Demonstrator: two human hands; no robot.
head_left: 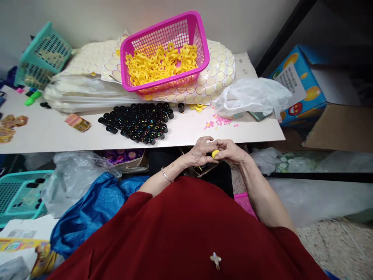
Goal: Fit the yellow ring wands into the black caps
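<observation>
Just off the table's front edge, my two hands meet over my lap. My left hand (201, 152) has its fingers curled against a small yellow round cap (215, 154). From the other side my right hand (230, 151) pinches the same cap; anything beneath it is hidden by the fingers. Several small black cylinders (140, 121) with coloured bits at their tops stand grouped on the table ahead. Behind them a pink basket (124, 66) holds many yellow rings (163, 60). A few yellow rings and scattered pink beads (222, 119) lie to the right of the cylinders.
The white table (186, 134) ends just before my hands. A plastic bag (253, 95) and a blue carton (297, 85) are at the right. Further left are a small printed packet (77, 122) and a teal basket (46, 54). An open box (205, 169) sits below my hands.
</observation>
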